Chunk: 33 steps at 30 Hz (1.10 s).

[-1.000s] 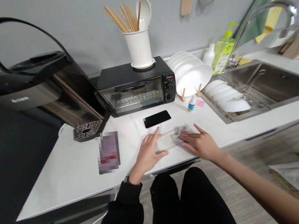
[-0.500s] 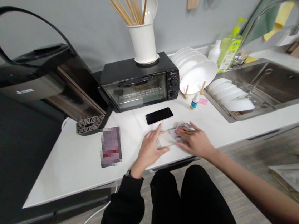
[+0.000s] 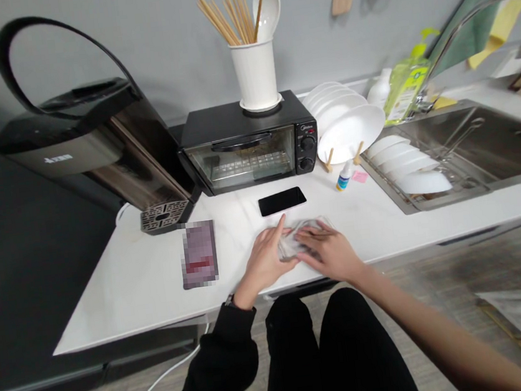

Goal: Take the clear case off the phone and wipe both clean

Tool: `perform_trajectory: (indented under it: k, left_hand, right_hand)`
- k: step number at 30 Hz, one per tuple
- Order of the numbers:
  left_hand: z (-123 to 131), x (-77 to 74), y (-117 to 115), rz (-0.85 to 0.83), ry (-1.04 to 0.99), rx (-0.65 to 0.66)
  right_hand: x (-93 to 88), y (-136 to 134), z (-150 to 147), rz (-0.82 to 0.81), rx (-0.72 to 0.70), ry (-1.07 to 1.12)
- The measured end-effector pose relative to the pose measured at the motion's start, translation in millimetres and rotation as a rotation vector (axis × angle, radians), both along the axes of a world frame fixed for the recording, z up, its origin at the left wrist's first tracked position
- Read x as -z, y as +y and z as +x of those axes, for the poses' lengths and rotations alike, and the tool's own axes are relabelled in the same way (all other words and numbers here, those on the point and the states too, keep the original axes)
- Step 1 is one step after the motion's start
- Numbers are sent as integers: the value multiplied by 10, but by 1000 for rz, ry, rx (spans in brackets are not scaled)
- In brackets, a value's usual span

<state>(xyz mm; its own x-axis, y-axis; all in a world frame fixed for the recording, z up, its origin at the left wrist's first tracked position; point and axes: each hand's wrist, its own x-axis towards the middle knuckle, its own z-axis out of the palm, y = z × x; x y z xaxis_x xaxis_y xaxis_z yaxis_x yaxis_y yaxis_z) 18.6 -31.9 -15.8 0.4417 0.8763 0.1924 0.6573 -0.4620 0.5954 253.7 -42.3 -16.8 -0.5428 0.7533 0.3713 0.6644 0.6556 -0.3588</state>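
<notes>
A crumpled clear plastic wrapper (image 3: pixel 305 226) lies on the white countertop (image 3: pixel 148 283) near its front edge. My left hand (image 3: pixel 266 260) rests on the wrapper's left end, fingers flat and index finger stretched forward. My right hand (image 3: pixel 325 249) lies over the wrapper's right part, fingers spread and pressing it down. The two hands nearly touch. A black phone (image 3: pixel 282 201) lies face up just behind them.
A black toaster oven (image 3: pixel 249 146) carries a white utensil holder (image 3: pixel 255 74). A dark water dispenser (image 3: pixel 95 145) stands at the left, a blurred dark packet (image 3: pixel 198 254) left of my hands. White plates (image 3: pixel 347 129), a small dropper bottle (image 3: pixel 344 177) and the sink (image 3: pixel 466 147) are at the right.
My right hand has slid left over the wrapper, bunching it toward my left hand. The wrapper now looks shorter and more crumpled. The view has shifted slightly.
</notes>
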Motion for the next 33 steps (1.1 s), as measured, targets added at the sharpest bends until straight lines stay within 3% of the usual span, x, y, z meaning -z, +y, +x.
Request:
perform_trajectory:
  k: [2,4,9,11,14,16,18,21,25,28,31,33]
  left_hand:
    - [-8,3,4,-6,18,16]
    - [-9,3,3,-10,34,24]
    - [17,-1,-11,8,34,-4]
    - [22,-6,-12,9,32,-1]
    - [17,-23,-9,24,19,1]
    - [11,-32,-6,26,17,8]
    - [8,-34,-6,23,25,25]
    - [8,-25,-11,28,36,33]
    - [17,-34,-16,14,38,24]
    - [24,-52,-13,15,36,31]
    - [20,-53,-9,28,31,27]
    - [15,-47,-8,32,27,35]
  right_hand:
    - [-33,-67,-228,-44,-97,31]
    - [-65,-133,-210,-101,-148,39]
    - [-68,-39,511,-37,-1,-39]
    - [-43,44,570,11,73,-74]
    - [0,46,229,0,61,-52]
    - [6,-41,-45,-58,-35,-2]
    - [-9,-137,-135,-120,-128,38]
    - [-34,-172,167,-136,-133,43]
    - [-35,-20,617,-31,41,-20]
    - [-21,37,379,-27,36,-34]
    - [-30,-42,-57,-111,-114,18]
    - [-48,-110,-116,-175,-196,41]
